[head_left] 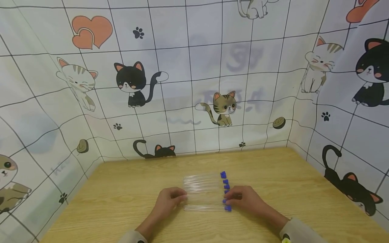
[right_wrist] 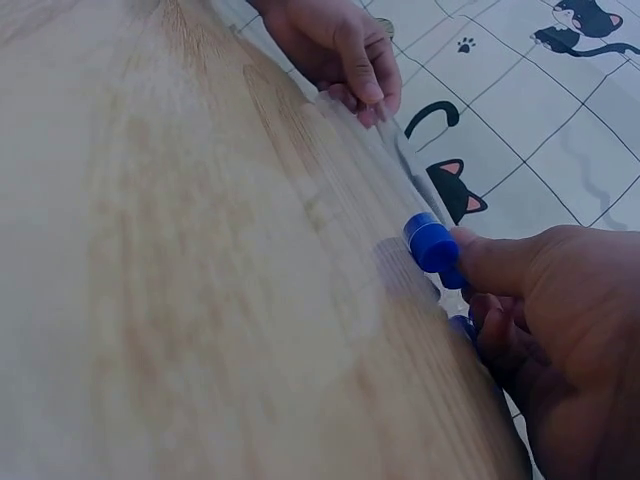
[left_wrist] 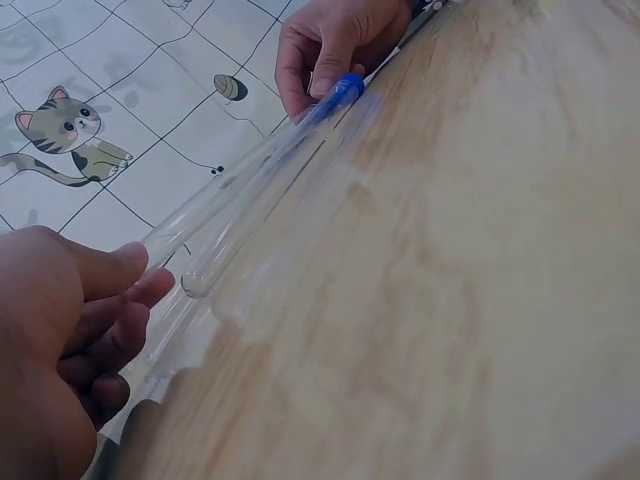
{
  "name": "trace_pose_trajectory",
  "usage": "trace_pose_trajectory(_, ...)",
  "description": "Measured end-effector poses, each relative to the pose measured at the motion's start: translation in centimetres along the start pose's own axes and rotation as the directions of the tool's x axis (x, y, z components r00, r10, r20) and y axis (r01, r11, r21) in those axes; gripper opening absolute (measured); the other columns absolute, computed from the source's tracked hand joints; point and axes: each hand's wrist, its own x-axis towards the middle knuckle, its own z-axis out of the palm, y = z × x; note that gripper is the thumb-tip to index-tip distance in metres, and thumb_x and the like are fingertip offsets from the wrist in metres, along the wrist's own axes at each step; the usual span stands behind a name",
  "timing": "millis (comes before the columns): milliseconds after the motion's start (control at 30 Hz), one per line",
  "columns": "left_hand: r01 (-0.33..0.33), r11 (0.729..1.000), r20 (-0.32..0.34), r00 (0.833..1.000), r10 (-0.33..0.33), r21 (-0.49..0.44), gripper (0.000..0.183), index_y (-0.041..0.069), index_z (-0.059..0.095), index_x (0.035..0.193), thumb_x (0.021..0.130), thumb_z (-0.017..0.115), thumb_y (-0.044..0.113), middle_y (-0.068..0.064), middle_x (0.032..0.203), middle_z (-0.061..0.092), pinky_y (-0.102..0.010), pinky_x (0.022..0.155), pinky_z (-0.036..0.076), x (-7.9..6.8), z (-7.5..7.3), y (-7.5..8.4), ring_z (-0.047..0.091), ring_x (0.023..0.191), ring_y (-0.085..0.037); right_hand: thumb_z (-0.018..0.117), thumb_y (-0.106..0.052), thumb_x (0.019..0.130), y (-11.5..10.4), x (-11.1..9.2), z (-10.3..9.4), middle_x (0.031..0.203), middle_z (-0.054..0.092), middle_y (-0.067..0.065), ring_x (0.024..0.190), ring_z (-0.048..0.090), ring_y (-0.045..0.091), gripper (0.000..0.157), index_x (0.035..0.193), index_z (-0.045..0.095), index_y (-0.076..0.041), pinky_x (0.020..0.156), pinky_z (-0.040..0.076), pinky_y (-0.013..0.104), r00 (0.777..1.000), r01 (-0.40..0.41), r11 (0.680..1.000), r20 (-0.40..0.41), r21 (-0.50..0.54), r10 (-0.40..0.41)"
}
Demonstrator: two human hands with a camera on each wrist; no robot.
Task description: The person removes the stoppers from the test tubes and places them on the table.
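Clear test tubes with blue caps lie side by side on the wooden table, rounded ends to the left. My left hand (head_left: pixel 170 201) pinches one test tube (left_wrist: pixel 200 215) at its rounded end, between thumb and fingers. At the other end my right hand (head_left: pixel 247 200) pinches this tube by its blue cap (head_left: pixel 224 201). Nearer to me lies a single test tube (head_left: pixel 203 208) with its own cap (right_wrist: pixel 432 242). Beyond the hands several more tubes (head_left: pixel 200 182) form a close row, one cap (head_left: pixel 226 192) partly hidden behind the right fingers.
The wooden tabletop (head_left: pixel 121 189) extends around the tubes on all sides. A white cloth (head_left: pixel 179 114) with black grid lines and cartoon cats hangs behind the table and along both sides. Light sleeves (head_left: pixel 299 231) cover both forearms near the bottom of the head view.
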Motion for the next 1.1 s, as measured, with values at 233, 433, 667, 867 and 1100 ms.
trace_pose_trajectory(233,-0.002,0.997,-0.022,1.000,0.000,-0.075,0.013,-0.007,0.068,0.095,0.087,0.068,0.003,-0.021,0.084,0.068,-0.027,0.060,0.049,-0.9,-0.5,3.3,0.060,0.067,-0.023,0.074,-0.033,0.083,0.0,0.1,0.0,0.086,0.065,-0.011,0.080,0.059,0.010,0.017,0.096,0.073,-0.022,0.071,0.050,0.027,0.997,-0.008,1.000,-0.081,-0.024,0.006)
trace_pose_trajectory(433,-0.004,0.991,-0.025,1.000,0.001,-0.132,0.015,-0.007,0.068,0.098,0.088,0.067,0.003,-0.018,0.087,0.069,-0.028,0.061,0.050,-0.4,-0.4,1.8,0.061,0.068,-0.024,0.072,-0.031,0.085,-0.2,0.1,-0.2,0.089,0.066,-0.008,0.081,0.059,0.011,0.022,0.103,0.073,-0.018,0.068,0.051,0.027,0.996,-0.031,0.999,-0.088,0.020,0.033)
trace_pose_trajectory(667,-0.004,0.986,-0.022,1.000,0.001,-0.165,0.022,-0.001,0.069,0.102,0.089,0.069,0.017,-0.014,0.088,0.070,-0.025,0.057,0.047,0.2,-0.3,-0.1,0.059,0.067,-0.017,0.071,-0.032,0.086,-0.6,0.0,-0.2,0.093,0.068,-0.006,0.074,0.062,0.016,0.027,0.107,0.072,-0.015,0.058,0.051,0.028,0.993,-0.036,0.998,-0.113,0.059,0.043)
trace_pose_trajectory(867,-0.029,0.982,-0.022,0.999,0.025,-0.184,0.028,0.001,0.069,0.105,0.087,0.071,0.022,-0.010,0.090,0.069,-0.025,0.059,0.049,0.1,-0.3,0.1,0.060,0.071,-0.016,0.071,-0.033,0.086,-0.9,0.1,-0.1,0.094,0.069,-0.008,0.077,0.063,0.014,0.027,0.107,0.070,-0.015,0.065,0.051,0.028,0.981,-0.001,0.997,-0.193,0.071,0.014)
trace_pose_trajectory(1100,-0.040,0.983,-0.013,0.999,0.038,-0.178,0.026,0.002,0.069,0.109,0.086,0.072,0.016,-0.010,0.096,0.070,-0.024,0.066,0.050,-0.1,-0.2,0.3,0.063,0.080,-0.014,0.068,-0.029,0.089,-1.3,0.1,-0.2,0.093,0.069,-0.003,0.083,0.067,0.022,0.021,0.105,0.069,-0.016,0.071,0.053,0.029,0.978,0.026,0.988,-0.207,0.152,0.006)
